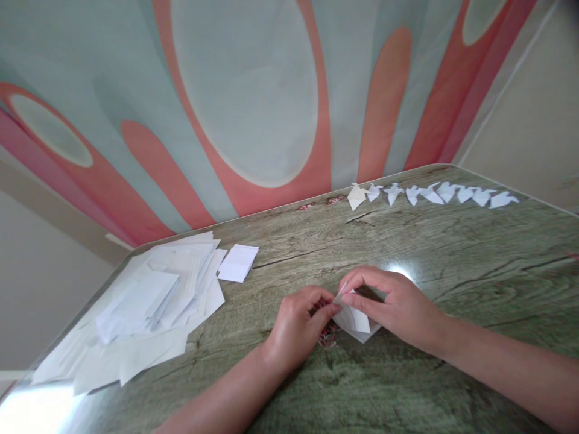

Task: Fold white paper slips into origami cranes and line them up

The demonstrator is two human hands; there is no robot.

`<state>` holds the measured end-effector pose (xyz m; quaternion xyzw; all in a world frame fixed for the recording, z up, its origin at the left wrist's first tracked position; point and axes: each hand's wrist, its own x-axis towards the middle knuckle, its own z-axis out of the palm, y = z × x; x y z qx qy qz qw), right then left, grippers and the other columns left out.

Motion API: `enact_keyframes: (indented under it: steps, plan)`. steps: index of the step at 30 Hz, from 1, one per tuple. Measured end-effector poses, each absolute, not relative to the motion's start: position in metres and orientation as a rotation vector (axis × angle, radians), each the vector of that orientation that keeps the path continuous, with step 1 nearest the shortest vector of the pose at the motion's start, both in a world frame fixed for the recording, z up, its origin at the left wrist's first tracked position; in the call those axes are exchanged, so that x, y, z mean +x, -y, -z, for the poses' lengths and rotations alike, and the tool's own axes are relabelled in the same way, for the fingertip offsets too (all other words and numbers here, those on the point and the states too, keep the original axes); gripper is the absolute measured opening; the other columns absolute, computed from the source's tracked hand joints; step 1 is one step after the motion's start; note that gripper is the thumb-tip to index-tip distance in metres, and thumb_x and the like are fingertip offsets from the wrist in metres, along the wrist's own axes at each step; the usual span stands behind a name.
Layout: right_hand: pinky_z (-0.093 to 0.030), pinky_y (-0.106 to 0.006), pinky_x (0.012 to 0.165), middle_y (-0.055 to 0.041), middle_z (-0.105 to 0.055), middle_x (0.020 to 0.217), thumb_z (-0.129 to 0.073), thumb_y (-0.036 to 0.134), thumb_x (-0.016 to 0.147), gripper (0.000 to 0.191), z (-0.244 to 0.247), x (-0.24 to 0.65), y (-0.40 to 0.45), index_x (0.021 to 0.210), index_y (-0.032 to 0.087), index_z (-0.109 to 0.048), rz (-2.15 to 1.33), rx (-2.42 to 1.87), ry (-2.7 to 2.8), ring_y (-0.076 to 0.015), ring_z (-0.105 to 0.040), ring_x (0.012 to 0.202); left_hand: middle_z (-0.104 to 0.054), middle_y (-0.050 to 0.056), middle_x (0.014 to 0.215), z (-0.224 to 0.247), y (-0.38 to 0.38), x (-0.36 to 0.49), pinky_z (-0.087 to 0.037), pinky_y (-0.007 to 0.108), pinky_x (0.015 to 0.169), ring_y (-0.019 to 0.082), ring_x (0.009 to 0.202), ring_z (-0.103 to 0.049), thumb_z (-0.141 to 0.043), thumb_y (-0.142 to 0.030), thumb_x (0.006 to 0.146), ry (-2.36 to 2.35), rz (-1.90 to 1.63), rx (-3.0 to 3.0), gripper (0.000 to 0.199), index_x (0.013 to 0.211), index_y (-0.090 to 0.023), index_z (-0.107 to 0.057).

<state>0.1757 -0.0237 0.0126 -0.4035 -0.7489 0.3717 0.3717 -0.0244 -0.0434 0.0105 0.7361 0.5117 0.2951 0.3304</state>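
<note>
patterned wall [248,90]: grey-teal with coral ovals and bars, rising behind the table.
wood-grain table [280,259]: glossy, greenish-brown.
paper stack [199,301]: loose white sheets at the left end, a folded bundle [145,295] on top.
square packet [238,263]: white, just right of the stack.
left hand [298,322]: thumb and forefinger pinched on the folded paper's upper-left corner.
folded paper [355,319]: between the hands, just right of the left fingertips; its longer run seems to slant from the pinched corner down rightward, below the right thumb; both hands equally near.
right hand [398,304]: thumb and fingertips closed on the same corner's raised edge.
paper birds [447,191]: a row along the far right edge.
</note>
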Motion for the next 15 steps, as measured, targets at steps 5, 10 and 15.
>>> enact_keyframes:
  steps: [5, 10, 15]
  plan:
    - [-0.045, -0.034, 0.089, -0.0015, -0.067, 0.107, -0.049, 0.04, 0.094, 0.021, -0.016, 0.183, 0.018, 0.104, 0.027, -0.062, -0.895, -1.156, 1.779, -0.0197, -0.06, 0.102, -0.062, -0.002, 0.064, -0.007, 0.034, -0.03, -0.041, 0.021, 0.056, 0.012, 0.058, -0.054, -0.067, -0.029, 0.08, -1.415, -0.884, 1.506, 0.016, 0.072, -0.015, -0.064]
    - [-0.047, -0.035, 0.086, -0.0017, -0.067, 0.105, -0.063, 0.042, 0.084, 0.023, -0.015, 0.184, 0.014, 0.102, 0.027, -0.063, -0.935, -1.092, 1.939, -0.021, -0.061, 0.099, -0.06, -0.002, 0.064, -0.005, 0.027, -0.035, -0.039, 0.02, 0.054, 0.01, 0.057, -0.051, -0.067, -0.032, 0.079, -1.339, -0.937, 1.349, 0.019, 0.075, -0.014, -0.063]
    - [-0.047, -0.034, 0.079, -0.0003, -0.068, 0.083, -0.057, 0.031, 0.089, 0.015, -0.008, 0.179, 0.017, 0.08, 0.023, -0.066, -0.826, -1.061, 2.039, -0.0184, -0.063, 0.084, -0.059, -0.002, 0.064, -0.003, 0.025, -0.035, -0.041, 0.02, 0.057, 0.01, 0.059, -0.051, -0.065, -0.027, 0.08, -1.293, -0.946, 1.35, 0.015, 0.075, -0.013, -0.062]
